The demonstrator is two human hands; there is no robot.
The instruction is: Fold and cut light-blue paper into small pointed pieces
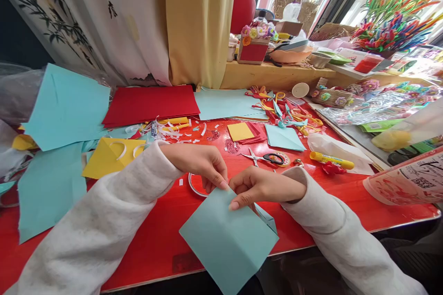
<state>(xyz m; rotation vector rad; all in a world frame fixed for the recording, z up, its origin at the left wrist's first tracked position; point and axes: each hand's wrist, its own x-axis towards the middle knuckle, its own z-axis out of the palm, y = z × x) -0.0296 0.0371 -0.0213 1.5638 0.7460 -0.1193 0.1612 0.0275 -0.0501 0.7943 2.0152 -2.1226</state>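
Note:
A light blue sheet of folded paper (228, 239) hangs tilted over the table's front edge, one corner pointing up. My left hand (204, 163) pinches that upper corner between thumb and fingers. Just right of it, my right hand (259, 186) grips the same paper, its thumb flat on the front and its other fingers partly hidden behind. A folded flap shows behind the paper's right side. Beyond my hands lie a pair of scissors (265, 157) with black handles and a roll of tape (197, 186), partly covered by my left hand.
Red paper (152, 103), blue sheets (65, 106) and a yellow piece (110, 156) lie on the red table (155, 244). Small squares (240, 132), paper scraps and a yellow glue stick (332, 160) sit farther back. A printed cup (408, 177) stands at the right edge.

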